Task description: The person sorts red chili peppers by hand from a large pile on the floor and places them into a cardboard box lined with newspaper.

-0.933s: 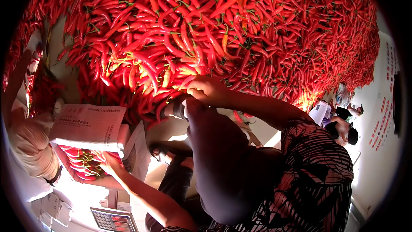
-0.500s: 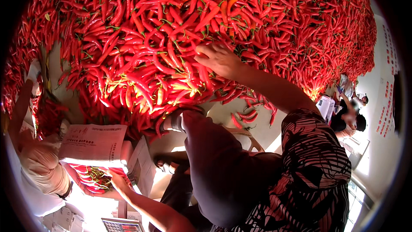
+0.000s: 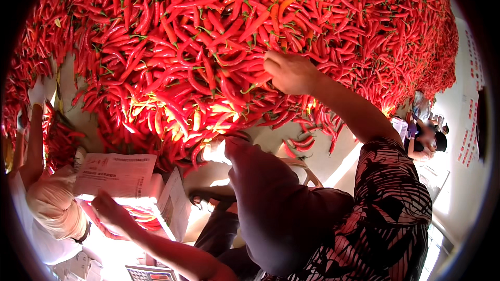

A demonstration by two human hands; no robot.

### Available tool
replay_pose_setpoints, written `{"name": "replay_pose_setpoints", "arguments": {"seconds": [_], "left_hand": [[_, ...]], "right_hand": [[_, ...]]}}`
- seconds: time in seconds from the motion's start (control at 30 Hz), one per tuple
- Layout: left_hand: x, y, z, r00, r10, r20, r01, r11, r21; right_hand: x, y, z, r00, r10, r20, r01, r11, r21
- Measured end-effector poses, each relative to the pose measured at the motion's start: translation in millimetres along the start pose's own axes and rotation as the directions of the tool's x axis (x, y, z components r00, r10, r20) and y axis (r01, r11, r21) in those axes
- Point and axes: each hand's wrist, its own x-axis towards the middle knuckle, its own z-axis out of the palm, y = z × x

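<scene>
A huge heap of red chillies (image 3: pixel 208 47) fills the upper half of the view. My right hand (image 3: pixel 291 73) reaches up into the heap's lower middle, fingers curled around a few chillies. My left hand (image 3: pixel 110 211) is low on the left at the rim of an open cardboard box (image 3: pixel 166 203) that holds more red chillies. Its fingers point into the box and are partly hidden, so its grip does not show. My knee (image 3: pixel 271 198), in dark cloth, rises between the two arms.
A person in a pale head covering (image 3: pixel 52 208) crouches at the left beside the box, one arm raised. Another person (image 3: pixel 427 138) sits far right. A weighing scale (image 3: pixel 151 273) lies at the bottom edge. Loose chillies (image 3: pixel 299 145) lie scattered on the pale floor below the heap.
My right hand has moved from the heap's lower edge up and to the right, deeper into the chillies. My left hand has stayed by the box.
</scene>
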Motion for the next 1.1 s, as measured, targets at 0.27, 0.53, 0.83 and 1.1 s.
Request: {"name": "replay_pose_setpoints", "arguments": {"seconds": [0.27, 0.53, 0.83, 1.1], "left_hand": [[35, 307, 68, 0.787, 0.617, -0.016, -0.422, 0.519, -0.743], [20, 417, 161, 0.695, 0.702, 0.155, -0.585, 0.677, -0.446], [29, 385, 153, 0.66, 0.697, 0.28, -0.354, 0.618, -0.702], [17, 318, 140, 0.578, 0.59, 0.564, 0.373, 0.423, -0.826]], "right_hand": [[73, -2, 17, 0.466, 0.859, 0.212, -0.442, 0.019, 0.897], [141, 32, 66, 0.285, 0.944, -0.168, -0.511, 0.298, 0.806], [92, 9, 45, 0.553, 0.815, 0.172, 0.049, -0.238, 0.97], [96, 48, -19, 0.669, 0.679, -0.302, -0.239, 0.582, 0.778]]}}
